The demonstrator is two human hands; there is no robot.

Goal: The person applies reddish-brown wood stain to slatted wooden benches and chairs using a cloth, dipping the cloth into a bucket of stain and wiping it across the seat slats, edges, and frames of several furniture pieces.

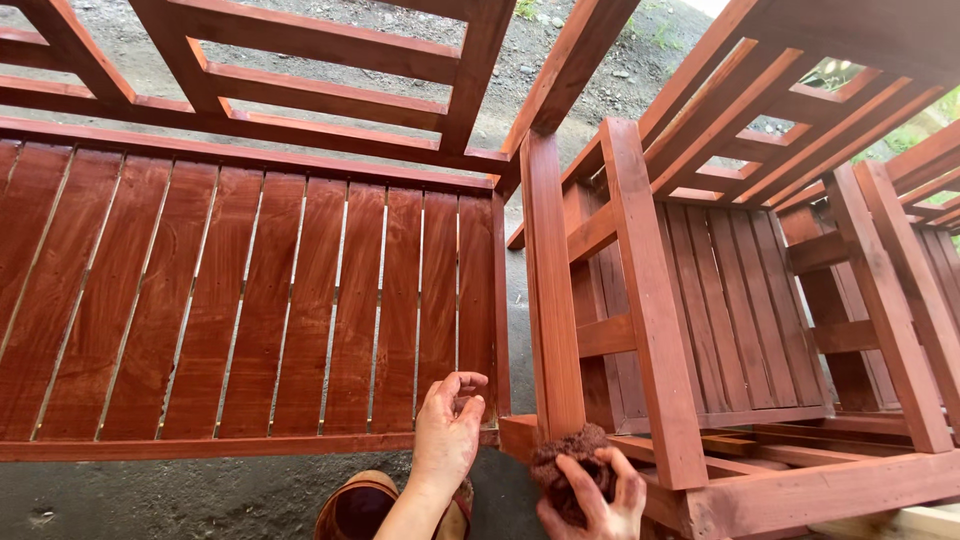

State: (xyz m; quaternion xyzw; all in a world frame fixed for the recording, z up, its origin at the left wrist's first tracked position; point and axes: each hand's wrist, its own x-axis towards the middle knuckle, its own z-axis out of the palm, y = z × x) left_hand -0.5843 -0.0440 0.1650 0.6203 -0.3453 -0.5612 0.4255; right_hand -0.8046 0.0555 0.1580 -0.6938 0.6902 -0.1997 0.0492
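red-stained rag [566,462] gripped in right hand [598,498] fingers; left hand [446,432] fingers loosely curled, empty, at slatted bench [240,300].

Right hand [598,500] cut off below

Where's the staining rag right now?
In the head view, the brown rag is bunched in the right hand at bottom centre, against the foot of the upright post, just right of the left hand.
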